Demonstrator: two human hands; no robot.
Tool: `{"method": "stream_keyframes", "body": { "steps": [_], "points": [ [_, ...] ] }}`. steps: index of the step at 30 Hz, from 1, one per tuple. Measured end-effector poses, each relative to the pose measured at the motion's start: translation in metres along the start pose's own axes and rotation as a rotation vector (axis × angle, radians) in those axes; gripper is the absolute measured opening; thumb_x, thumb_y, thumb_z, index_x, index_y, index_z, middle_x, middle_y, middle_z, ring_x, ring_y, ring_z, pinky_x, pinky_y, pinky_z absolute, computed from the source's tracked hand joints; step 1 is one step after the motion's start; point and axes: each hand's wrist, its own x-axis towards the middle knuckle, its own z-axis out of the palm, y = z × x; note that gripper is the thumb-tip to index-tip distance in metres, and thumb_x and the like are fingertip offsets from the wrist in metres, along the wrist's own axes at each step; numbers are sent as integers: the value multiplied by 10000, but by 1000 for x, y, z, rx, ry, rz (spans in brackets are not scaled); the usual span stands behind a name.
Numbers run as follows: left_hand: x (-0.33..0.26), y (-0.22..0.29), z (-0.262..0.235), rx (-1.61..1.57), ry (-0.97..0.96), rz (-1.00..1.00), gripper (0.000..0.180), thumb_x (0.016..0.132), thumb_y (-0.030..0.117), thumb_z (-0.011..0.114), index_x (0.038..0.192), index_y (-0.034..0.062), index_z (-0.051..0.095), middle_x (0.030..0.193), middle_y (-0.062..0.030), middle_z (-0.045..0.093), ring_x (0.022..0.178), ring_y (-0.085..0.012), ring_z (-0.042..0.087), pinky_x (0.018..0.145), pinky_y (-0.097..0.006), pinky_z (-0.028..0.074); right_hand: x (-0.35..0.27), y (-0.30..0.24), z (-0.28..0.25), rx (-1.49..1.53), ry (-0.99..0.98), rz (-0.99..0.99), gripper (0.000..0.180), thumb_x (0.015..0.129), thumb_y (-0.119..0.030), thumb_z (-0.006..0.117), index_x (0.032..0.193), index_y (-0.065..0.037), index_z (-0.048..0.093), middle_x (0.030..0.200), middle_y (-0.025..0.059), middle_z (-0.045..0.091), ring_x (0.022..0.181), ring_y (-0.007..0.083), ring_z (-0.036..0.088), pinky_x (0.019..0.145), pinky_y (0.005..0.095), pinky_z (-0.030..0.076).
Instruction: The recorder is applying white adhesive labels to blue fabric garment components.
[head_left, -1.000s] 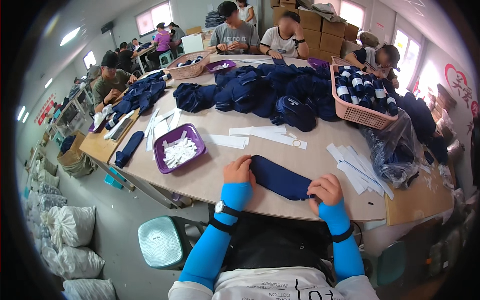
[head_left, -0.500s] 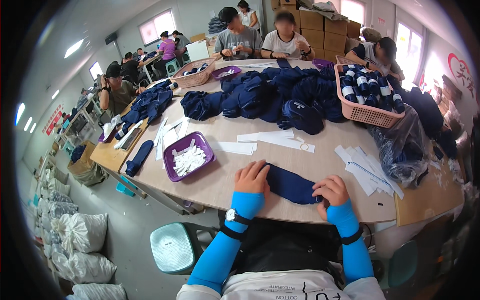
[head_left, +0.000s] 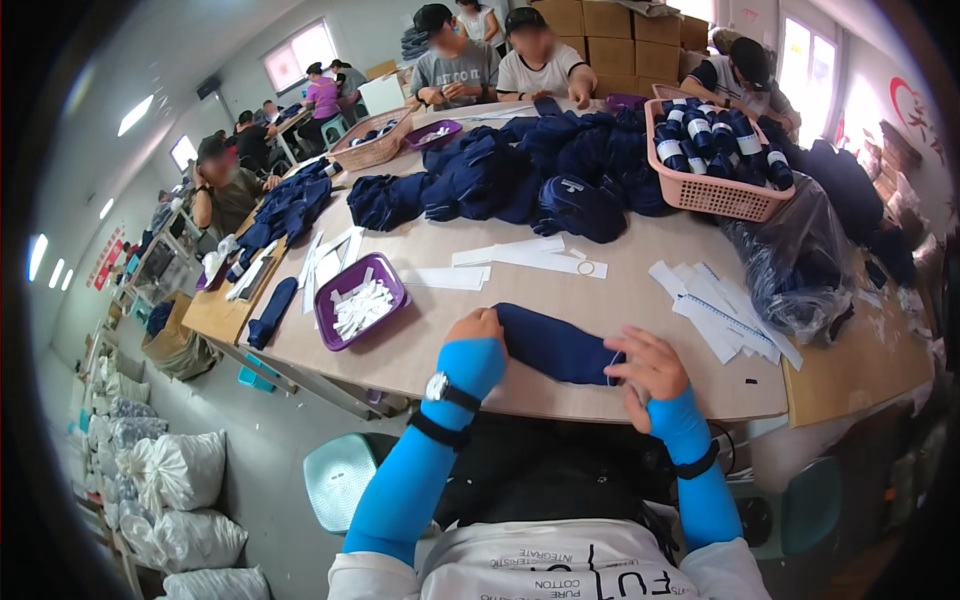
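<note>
Left hand pressing one end of navy folded garment on table; right hand gripping other end, purple tray lying nearby

The navy garment is looking like soft matt knitted cloth, lying on a smooth pale wooden surface. The purple tray is showing glossy plastic, holding matt white paper strips, while the clear bag is gleaming as thin plastic film

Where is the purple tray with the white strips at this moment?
In the head view the purple tray lies on the table to the person's left, just beyond the left hand that presses the dark blue cloth piece.
</note>
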Motion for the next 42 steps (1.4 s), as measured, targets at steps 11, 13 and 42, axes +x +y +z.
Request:
{"method": "stream_keyframes", "body": {
  "steps": [11,13,42],
  "points": [
    [59,-26,-17,280,-504,-263,406,845,306,775,1130,17,758,1094,-208,756,996,-389,727,869,-448,586,-8,9,4,182,260,260,322,775,3,632,1085,-9,719,1362,199,659,1307,400,594,1122,460,457],
    [59,-34,-28,66,-452,-166,423,859,315,768,1135,-5,743,1039,-203,759,949,-352,737,840,-424,587,-8,10,4,216,279,271,327,779,0,633,1095,-8,714,1357,196,661,1295,398,599,1116,459,460],
    [31,35,-75,-176,-106,233,267,868,193,820,1078,62,721,962,-156,766,847,-336,733,772,-396,574,-14,10,0,193,237,306,332,800,6,642,1128,-26,681,1264,166,712,1199,369,650,1046,435,508]
  ]
}}
